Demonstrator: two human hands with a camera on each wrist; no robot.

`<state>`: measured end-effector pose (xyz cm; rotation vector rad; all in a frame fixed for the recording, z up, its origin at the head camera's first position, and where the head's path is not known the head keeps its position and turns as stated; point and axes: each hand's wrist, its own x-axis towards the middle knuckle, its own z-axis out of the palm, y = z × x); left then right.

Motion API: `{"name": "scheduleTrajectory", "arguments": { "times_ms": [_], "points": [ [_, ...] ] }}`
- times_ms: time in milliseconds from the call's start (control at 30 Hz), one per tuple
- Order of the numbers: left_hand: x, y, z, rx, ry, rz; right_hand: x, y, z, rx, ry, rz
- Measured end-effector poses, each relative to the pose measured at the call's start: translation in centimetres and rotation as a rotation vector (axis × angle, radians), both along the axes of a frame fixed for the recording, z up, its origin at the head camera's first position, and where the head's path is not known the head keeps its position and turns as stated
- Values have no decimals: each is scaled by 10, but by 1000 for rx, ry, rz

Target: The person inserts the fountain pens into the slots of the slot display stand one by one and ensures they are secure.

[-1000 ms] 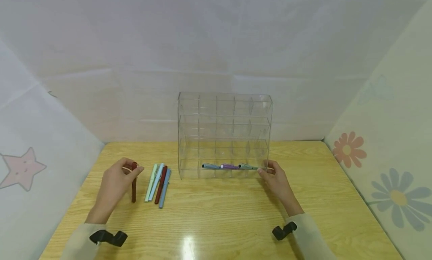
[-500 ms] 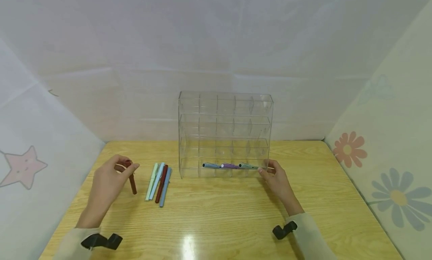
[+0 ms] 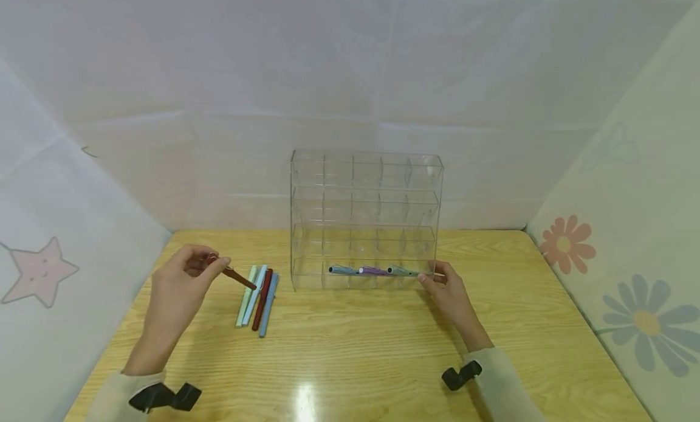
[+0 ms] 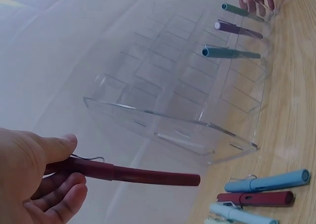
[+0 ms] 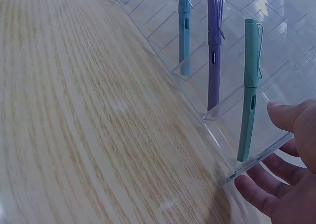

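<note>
My left hand [image 3: 177, 294] pinches a dark red pen [image 4: 148, 176] by its clip end. The pen's free end points right, toward the rack, above several pens lying side by side on the table: light green [image 3: 245, 306], light blue [image 3: 254, 297], dark red [image 3: 262, 300] and blue [image 3: 268, 306]. A clear divided rack [image 3: 366, 155] stands upright at the table's back. In its lowest row sit a blue pen [image 3: 343, 270], a purple pen [image 3: 374, 271] and a green pen [image 3: 401, 270]. My right hand [image 3: 451, 293] grips the rack's lower right corner, thumb in front.
The wood-grain table [image 3: 350, 361] spreads in front of the rack. A white cloth backdrop [image 3: 350, 63] rises close behind it. Printed side panels with a star [image 3: 41, 272] and flowers [image 3: 567, 244] flank the table.
The dark red pen in my left hand has swung from hanging upright to slanting rightward, as that hand shifted slightly left and up. My right hand and the rack hold their places.
</note>
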<state>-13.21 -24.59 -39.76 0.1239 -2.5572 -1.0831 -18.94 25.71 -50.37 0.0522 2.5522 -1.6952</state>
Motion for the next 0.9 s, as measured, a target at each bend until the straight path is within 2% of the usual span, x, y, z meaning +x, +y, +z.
{"name": "scheduleTrajectory", "arguments": {
  "times_ms": [200,333,567,900],
  "points": [
    [1,6,2,41,-52,-25,1,0,-1,-5,-11,-5],
    [2,11,4,75,-60,-58,2,0,1,-15,-6,2],
    [3,23,8,101,-37,-122,3,0,3,-24,-3,2],
    [1,40,7,121,27,-184,0,1,-1,-21,18,9]
  ]
}}
